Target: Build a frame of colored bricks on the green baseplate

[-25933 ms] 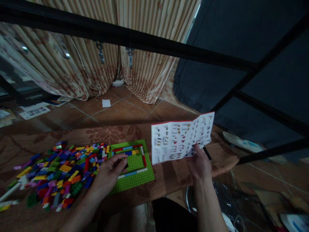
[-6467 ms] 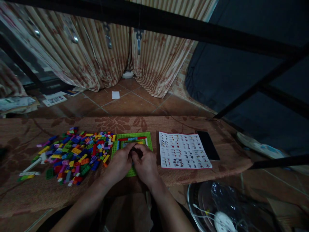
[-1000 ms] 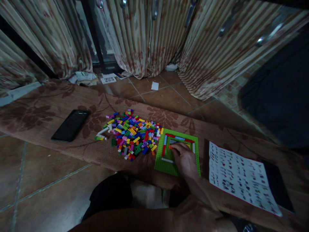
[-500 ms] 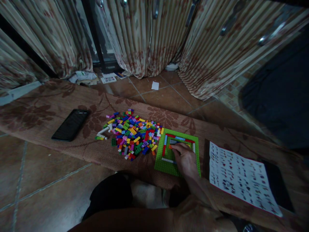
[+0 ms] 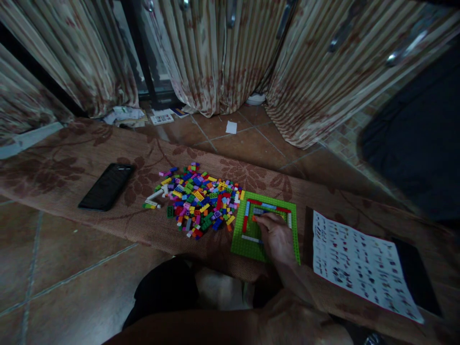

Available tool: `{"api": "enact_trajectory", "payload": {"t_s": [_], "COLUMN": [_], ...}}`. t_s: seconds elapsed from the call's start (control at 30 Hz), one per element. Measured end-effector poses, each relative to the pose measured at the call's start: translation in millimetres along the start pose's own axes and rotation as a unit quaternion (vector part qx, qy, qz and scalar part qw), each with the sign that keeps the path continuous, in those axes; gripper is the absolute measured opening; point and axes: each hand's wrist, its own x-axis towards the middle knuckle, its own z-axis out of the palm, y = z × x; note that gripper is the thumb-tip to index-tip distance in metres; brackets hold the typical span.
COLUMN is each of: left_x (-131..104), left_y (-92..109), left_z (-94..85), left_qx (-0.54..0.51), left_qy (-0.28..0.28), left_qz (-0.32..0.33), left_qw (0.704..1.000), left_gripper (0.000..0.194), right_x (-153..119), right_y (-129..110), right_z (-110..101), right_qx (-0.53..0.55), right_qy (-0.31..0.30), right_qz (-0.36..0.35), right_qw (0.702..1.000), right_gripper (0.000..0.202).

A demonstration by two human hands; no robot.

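Note:
My right hand is over the green baseplate, thumb and fingers pinched on a small orange brick. The brick is at the inner part of the plate, beside some grey pieces. Red, light blue and white bricks form a partial frame on the plate, including a red brick at the left and a white strip near the front. My hand hides part of the plate. My left forearm crosses low in front of me; my left hand is dim at the bottom, its fingers unclear.
A pile of loose coloured bricks lies left of the plate on a patterned cloth. Farther left is a black phone. To the right, a printed sheet partly covers a dark flat object. Curtains hang beyond the tiled floor.
The view has shifted very slightly. My right hand keeps its pinch on the orange brick at almost the same spot over the baseplate.

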Motion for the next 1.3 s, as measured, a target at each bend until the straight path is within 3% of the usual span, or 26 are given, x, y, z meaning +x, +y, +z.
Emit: {"api": "enact_trajectory", "payload": {"t_s": [0.13, 0.2, 0.5, 0.6, 0.73, 0.8, 0.9, 1.1, 1.3], "left_x": [-9.3, -13.3, -14.8, -12.7, -14.2, -20.3, -33.7, -38.5, -34.6], "left_y": [45.8, 58.1, 58.7, 45.0, -5.7, -32.8, -57.6, -64.8, -53.2], "left_z": [29.7, 38.5, 48.2, 42.3, 8.1, -7.5, -12.5, 2.2, -11.5], "left_qx": [0.013, 0.022, 0.057, 0.061, 0.076, 0.1, 0.114, 0.054, 0.093], "left_qy": [-0.008, -0.011, -0.006, 0.003, 0.036, 0.102, 0.124, 0.11, 0.125], "left_qz": [0.021, 0.025, 0.044, 0.045, 0.009, -0.04, -0.063, -0.048, -0.018], "left_qw": [1.0, 0.999, 0.997, 0.997, 0.996, 0.989, 0.984, 0.991, 0.988], "left_gripper": [0.023, 0.024, 0.027, 0.034, 0.054, 0.064, 0.069, 0.052, 0.041], "right_x": [-1.5, -3.0, -8.3, -8.6, -7.8, -7.2, -6.8, -8.3, -7.0], "right_y": [5.0, 7.0, 7.9, 4.8, -2.4, -5.6, -6.6, 0.2, -5.3], "right_z": [4.9, 7.8, 11.6, 5.1, -8.3, -15.3, -23.8, -28.0, -21.3], "right_qx": [-0.003, -0.009, 0.004, 0.008, 0.028, 0.038, 0.043, 0.051, 0.066], "right_qy": [0.017, 0.028, 0.072, 0.064, 0.079, 0.106, 0.146, 0.145, 0.134], "right_qz": [-0.017, -0.03, -0.037, -0.031, -0.017, 0.007, 0.065, 0.148, 0.125], "right_qw": [1.0, 0.999, 0.997, 0.997, 0.996, 0.994, 0.986, 0.977, 0.981], "right_gripper": [0.026, 0.027, 0.028, 0.026, 0.025, 0.026, 0.027, 0.029, 0.026]}}
